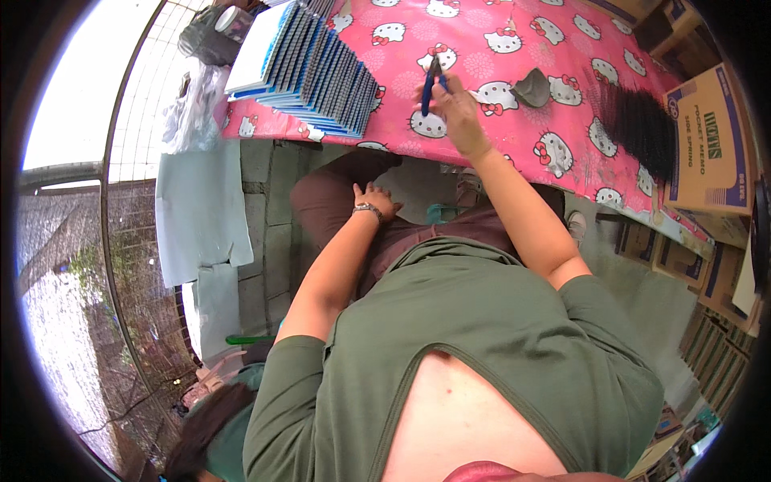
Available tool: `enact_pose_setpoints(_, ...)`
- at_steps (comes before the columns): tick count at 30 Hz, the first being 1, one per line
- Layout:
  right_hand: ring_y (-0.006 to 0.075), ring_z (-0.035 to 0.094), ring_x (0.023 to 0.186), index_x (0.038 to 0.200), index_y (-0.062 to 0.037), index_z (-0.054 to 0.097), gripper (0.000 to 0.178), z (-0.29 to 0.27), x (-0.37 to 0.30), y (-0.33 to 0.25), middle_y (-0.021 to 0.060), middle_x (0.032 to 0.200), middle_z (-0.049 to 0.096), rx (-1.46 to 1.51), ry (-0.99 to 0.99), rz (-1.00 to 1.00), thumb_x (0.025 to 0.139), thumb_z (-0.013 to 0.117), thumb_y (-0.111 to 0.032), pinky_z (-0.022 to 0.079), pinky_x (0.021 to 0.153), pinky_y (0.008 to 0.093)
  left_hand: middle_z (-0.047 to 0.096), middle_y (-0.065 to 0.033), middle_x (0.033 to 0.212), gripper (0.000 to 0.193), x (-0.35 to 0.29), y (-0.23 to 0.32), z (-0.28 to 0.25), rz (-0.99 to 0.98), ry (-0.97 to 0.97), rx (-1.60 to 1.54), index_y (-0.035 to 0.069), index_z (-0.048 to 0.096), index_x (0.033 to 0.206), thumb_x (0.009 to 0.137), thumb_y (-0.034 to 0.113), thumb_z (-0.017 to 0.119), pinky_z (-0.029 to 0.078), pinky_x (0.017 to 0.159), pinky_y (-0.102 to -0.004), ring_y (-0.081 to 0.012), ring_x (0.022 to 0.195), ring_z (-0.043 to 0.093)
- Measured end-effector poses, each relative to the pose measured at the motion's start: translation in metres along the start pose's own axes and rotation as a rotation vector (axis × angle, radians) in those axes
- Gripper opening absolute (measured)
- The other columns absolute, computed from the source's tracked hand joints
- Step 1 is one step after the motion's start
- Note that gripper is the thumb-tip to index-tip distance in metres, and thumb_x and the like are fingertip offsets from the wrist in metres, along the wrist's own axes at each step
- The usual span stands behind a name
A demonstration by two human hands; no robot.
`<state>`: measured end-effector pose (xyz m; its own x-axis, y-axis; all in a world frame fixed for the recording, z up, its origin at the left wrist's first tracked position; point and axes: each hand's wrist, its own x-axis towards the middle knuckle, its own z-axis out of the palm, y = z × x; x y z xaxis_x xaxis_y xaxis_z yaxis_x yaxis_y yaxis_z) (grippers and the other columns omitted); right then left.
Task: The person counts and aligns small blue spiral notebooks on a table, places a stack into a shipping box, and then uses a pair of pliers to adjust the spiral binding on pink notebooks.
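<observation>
My right hand [459,116] is closed around the blue handles of small pliers [427,96]. Their dark jaws point toward the far side, over the pink patterned tablecloth [522,132]. My left hand [376,201], a metal bracelet at its wrist, lies on my thigh below the table edge, fingers spread and holding nothing. Left of the pliers stands a fanned pile of small notebooks [313,80] with blue-edged covers and dark wire spirals. To the right of my right hand sits a grey-green, cup-like piece [532,88]. Further right lies a heap of black wire coils [638,124].
A cardboard box [707,153] stands at the table's right end, with more boxes below. Plastic bags [197,104] are at the left beside a wire-mesh wall [132,225]. Another person's dark-haired head [205,426] shows at lower left.
</observation>
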<state>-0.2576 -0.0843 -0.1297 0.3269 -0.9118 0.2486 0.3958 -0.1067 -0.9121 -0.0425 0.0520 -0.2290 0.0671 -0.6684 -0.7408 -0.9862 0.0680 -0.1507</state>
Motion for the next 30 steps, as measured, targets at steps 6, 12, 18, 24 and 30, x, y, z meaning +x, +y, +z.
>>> enact_pose_setpoints(6,0.0191,0.063,0.098,0.129,-0.0066,0.046,0.032,-0.021,-0.051,-0.025,0.0101,0.106,0.06,0.2,0.167,0.093,0.105,0.045,-0.028,0.055,0.084,0.0347,0.05,-0.009,0.147,0.055,0.026,-0.033,0.001,-0.15,-0.202,0.25,0.017,0.055,0.14,0.098,0.049,0.039,0.01,0.118,-0.0565,-0.0275,0.14,0.042)
enact_pose_setpoints(12,0.0212,0.062,0.102,0.133,-0.007,0.042,0.038,-0.043,-0.072,-0.05,0.0111,0.111,0.06,0.208,0.252,0.019,0.106,0.04,-0.033,0.053,0.09,0.0378,0.052,-0.0094,0.145,0.055,-0.008,-0.023,-0.071,-0.192,-0.162,0.092,0.013,0.061,0.132,0.097,0.05,0.042,-0.007,0.106,-0.0776,-0.0295,0.136,0.046)
enact_pose_setpoints(18,0.0214,0.063,0.101,0.136,-0.0079,0.04,0.041,-0.026,-0.074,-0.056,0.0113,0.116,0.058,0.296,0.334,0.074,0.106,0.039,-0.036,0.053,0.088,0.0374,0.052,-0.0063,0.142,0.049,-0.026,-0.043,-0.042,-0.318,0.256,0.173,0.016,0.063,0.13,0.095,0.046,0.047,-0.006,0.105,-0.0805,-0.025,0.145,0.029)
enact_pose_setpoints(24,0.0258,0.054,0.114,0.138,-0.0129,0.05,0.041,0.002,-0.011,-0.072,0.0114,0.12,0.058,-0.314,0.013,-0.096,0.099,0.053,-0.026,0.04,0.102,0.0381,0.057,-0.0128,0.136,0.059,-0.031,-0.057,-0.049,-0.326,0.016,-0.185,0.009,0.059,0.133,0.096,0.054,0.048,0.024,0.109,-0.0703,-0.0266,0.132,0.048)
enact_pose_setpoints(30,0.0312,0.054,0.111,0.127,-0.0174,0.061,0.046,0.051,0.028,-0.064,0.0112,0.116,0.061,-0.906,-0.235,-0.32,0.083,0.068,-0.029,0.036,0.101,0.0446,0.068,-0.0062,0.084,0.018,-0.093,-0.08,-0.105,0.126,0.722,-1.241,0.002,0.07,0.101,0.094,0.018,0.063,0.049,0.066,-0.0258,-0.0117,0.075,0.062)
